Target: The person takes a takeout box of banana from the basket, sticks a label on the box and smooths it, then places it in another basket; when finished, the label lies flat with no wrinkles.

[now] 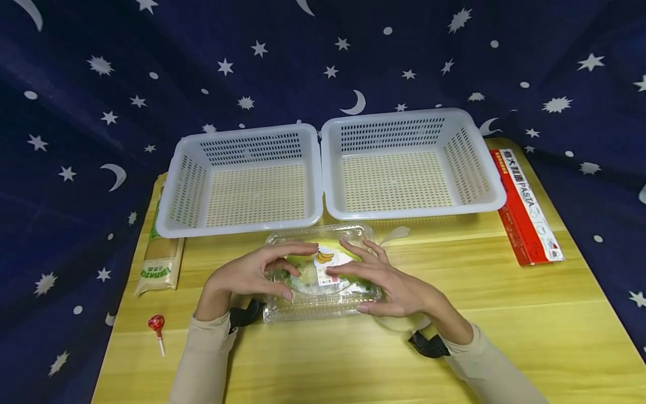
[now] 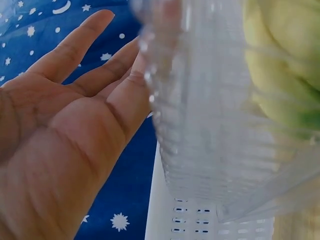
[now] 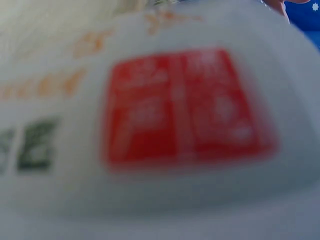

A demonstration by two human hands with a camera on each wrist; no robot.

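A clear plastic clamshell box (image 1: 295, 310) lies on the table in the head view, with a white label picturing bananas on top. Yellow-green, rounded contents (image 2: 285, 60) show through its wall in the left wrist view. Over the left part of the box, my left hand (image 1: 252, 272) has its fingers spread and bent. My right hand (image 1: 393, 283) spreads its fingers over the right part, fingertips near the label. A pale, rounded package (image 1: 401, 324) is partly hidden under my right wrist. Blurred and close in the right wrist view is a white surface with a red square print (image 3: 190, 107).
Two white slotted baskets, the left basket (image 1: 237, 231) and the right basket (image 1: 414, 214), stand behind the box. A red pasta box (image 1: 527, 210) lies at the right, a tan noodle packet (image 1: 161, 264) at the left. A red lollipop (image 1: 156, 324) lies near the left edge.
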